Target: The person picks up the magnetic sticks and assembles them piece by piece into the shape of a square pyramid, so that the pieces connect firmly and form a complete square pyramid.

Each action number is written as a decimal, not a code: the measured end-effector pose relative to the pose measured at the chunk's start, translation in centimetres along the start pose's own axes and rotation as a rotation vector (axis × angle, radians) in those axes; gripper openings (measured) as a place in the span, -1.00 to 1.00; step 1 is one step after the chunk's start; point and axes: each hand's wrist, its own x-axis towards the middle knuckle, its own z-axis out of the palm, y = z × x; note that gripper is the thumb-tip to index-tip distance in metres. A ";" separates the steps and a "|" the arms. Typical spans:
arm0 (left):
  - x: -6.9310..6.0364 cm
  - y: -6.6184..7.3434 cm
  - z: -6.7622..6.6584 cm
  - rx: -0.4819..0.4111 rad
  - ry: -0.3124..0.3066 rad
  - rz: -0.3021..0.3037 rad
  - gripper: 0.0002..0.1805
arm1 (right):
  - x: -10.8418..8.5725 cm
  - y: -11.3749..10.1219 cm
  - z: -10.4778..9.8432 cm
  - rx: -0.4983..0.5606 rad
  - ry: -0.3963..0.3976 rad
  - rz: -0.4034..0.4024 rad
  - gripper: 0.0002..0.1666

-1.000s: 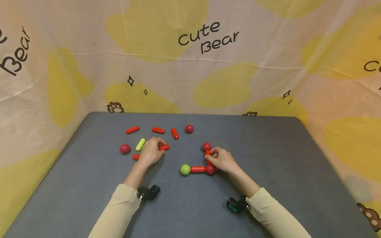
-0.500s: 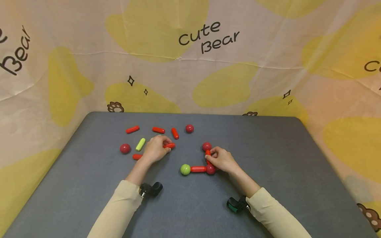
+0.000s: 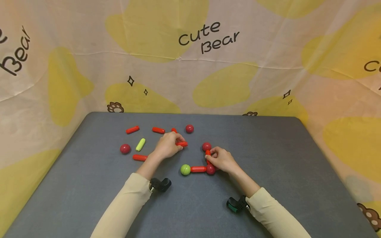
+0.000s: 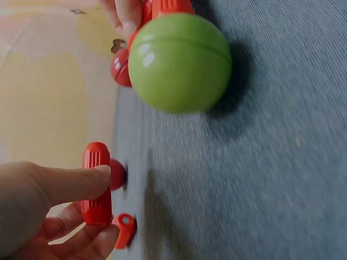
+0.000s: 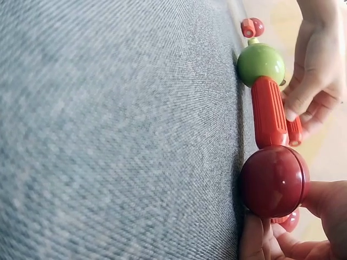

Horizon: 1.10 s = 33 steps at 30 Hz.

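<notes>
I've moved my left hand (image 3: 167, 145) toward three o'clock, bringing its pinched red stick (image 3: 183, 144) nearer the ball-and-stick frame (image 3: 198, 169). My right hand (image 3: 222, 160) pinches the frame's twelve-o'clock stick (image 3: 207, 153).

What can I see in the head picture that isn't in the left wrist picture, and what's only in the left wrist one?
Only the head view shows the lime stick, the "Cute Bear" writing and the cream sleeves.

Only the left wrist view shows a pale round spot on the end of a loose red stick.

Both show the left hand pinching a red stick, the green ball, the gray table and some of the right hand.
</notes>
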 end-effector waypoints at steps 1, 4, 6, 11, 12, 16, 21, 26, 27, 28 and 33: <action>0.1 0.2 0.1 0.003 -0.005 0.006 -0.81 | 0.0 0.0 0.0 0.001 -0.002 0.002 -0.64; 0.5 0.8 0.5 0.018 -0.023 0.020 -0.80 | 0.0 0.0 0.0 0.004 -0.004 0.009 -0.64; 0.7 1.2 0.8 0.022 -0.038 0.025 -0.80 | 0.0 0.0 0.0 0.002 -0.005 0.010 -0.64; 1.0 1.8 1.3 0.032 -0.068 0.034 -0.79 | 0.0 0.0 0.1 0.001 -0.001 0.015 -0.64; 1.1 1.9 1.4 0.034 -0.073 0.036 -0.79 | 0.0 0.0 0.1 0.001 0.001 0.015 -0.64; 1.4 2.3 1.6 0.046 -0.079 0.042 -0.79 | 0.1 0.0 0.1 0.007 0.008 0.014 -0.66; 2.0 2.6 1.9 0.064 -0.092 0.032 -0.78 | 0.1 0.0 0.1 0.009 0.008 0.015 -0.67; 2.4 2.6 2.3 0.075 -0.116 0.014 -0.77 | 0.1 0.0 0.1 0.008 -0.002 0.016 -0.66; 2.5 2.6 2.3 0.073 -0.121 0.011 -0.77 | 0.2 -0.1 0.1 0.007 -0.003 0.016 -0.66; 2.6 2.6 2.4 0.071 -0.124 0.008 -0.77 | 0.2 -0.1 0.1 0.005 -0.005 0.014 -0.66; 2.8 2.8 2.7 0.053 -0.135 0.020 -0.78 | 0.4 0.0 0.1 -0.007 -0.006 0.013 -0.66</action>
